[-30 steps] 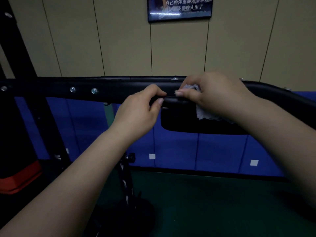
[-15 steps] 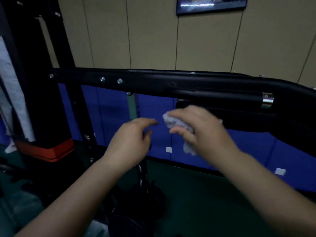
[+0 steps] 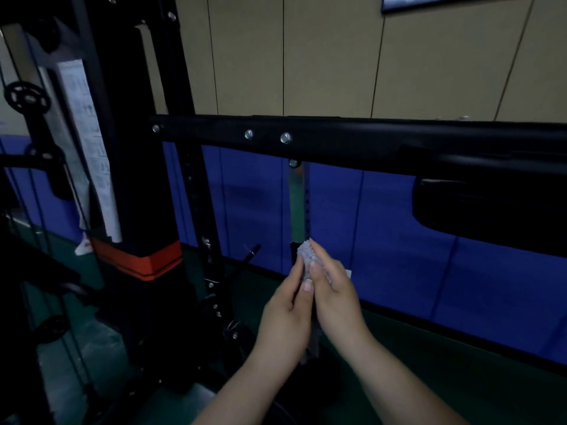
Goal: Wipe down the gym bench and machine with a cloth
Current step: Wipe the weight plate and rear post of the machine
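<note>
Dim gym corner here: beige wall panels (image 3: 331, 56) up top, blue padding (image 3: 383, 240) along the lower wall, dark green floor (image 3: 445, 378) underneath. Only the head view to go on.

The landmark is the black crossbar (image 3: 352, 139) of the machine, running straight across the picture, matte, with 3 shiny bolts near its left end. Below the crossbar on the right hangs a rounded black pad (image 3: 491, 207), smooth and dull. Straight down from the crossbar's bolts drops a narrow grey metal post (image 3: 299, 204) with a line of small holes. Left of the crossbar stands a tall black upright column (image 3: 144, 148) with an orange band (image 3: 144, 262) round its base, and a white printed sheet (image 3: 89, 142) hangs just beside it. Further left, cables and a black pulley wheel (image 3: 26, 96).

Below the crossbar, at the foot of the post, both hands meet. The cloth (image 3: 306, 253), pale grey and nubbly, pokes up between them, bunched small. The right hand (image 3: 334, 289) has fingers curled round it; the left hand (image 3: 288, 308) presses in from the other side, thumb pinching the same cloth. A dark strip hangs down between the palms; what it is, cannot tell.
</note>
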A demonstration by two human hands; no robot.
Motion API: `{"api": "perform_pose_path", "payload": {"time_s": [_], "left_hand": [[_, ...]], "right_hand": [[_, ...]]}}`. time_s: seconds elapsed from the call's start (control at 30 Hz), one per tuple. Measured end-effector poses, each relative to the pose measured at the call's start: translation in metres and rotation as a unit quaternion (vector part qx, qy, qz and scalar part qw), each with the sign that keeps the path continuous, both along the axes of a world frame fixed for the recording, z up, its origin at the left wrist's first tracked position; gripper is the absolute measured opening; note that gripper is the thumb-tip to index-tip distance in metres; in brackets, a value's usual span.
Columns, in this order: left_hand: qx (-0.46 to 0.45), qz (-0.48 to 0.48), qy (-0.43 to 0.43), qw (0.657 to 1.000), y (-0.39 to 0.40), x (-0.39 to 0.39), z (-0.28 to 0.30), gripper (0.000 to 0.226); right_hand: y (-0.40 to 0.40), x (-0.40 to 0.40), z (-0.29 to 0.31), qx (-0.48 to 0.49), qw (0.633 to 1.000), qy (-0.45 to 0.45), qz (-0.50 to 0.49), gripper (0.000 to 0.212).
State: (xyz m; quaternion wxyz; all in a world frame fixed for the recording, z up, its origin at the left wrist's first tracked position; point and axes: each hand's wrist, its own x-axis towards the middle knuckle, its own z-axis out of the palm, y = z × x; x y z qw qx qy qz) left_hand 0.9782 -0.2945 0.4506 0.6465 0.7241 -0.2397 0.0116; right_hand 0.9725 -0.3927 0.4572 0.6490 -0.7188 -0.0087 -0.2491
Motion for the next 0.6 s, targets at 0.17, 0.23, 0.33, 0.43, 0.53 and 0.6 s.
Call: {"api": "perform_pose_path", "payload": {"time_s": [0.17,0.23,0.33,0.43,0.53,0.6], "left_hand": [[-0.044,0.016,0.031,0.998,0.005,0.073,-0.018,0.045],[-0.053,0.024,0.040,0.997,0.007,0.097,-0.029,0.049],[-0.070,0.031,0.066,0.995,0.006,0.129,-0.054,0.053],[-0.077,0.047,0.093,0.992,0.002,0.162,-0.079,0.051],[-0.059,0.072,0.098,0.991,-0.004,0.198,-0.101,0.051],[-0.049,0.076,0.090,0.992,-0.010,0.223,-0.115,0.051]], "right_hand": [[0.024,0.064,-0.017,0.140,0.989,0.020,0.053,0.037],[0.029,0.085,-0.026,0.170,0.982,0.041,0.064,0.042],[0.029,0.111,-0.043,0.167,0.981,0.077,0.062,0.040],[0.011,0.130,-0.060,0.148,0.983,0.100,0.038,0.030],[-0.023,0.147,-0.079,0.077,0.990,0.112,-0.040,0.031],[-0.047,0.159,-0.092,0.046,0.989,0.121,-0.073,0.033]]}}
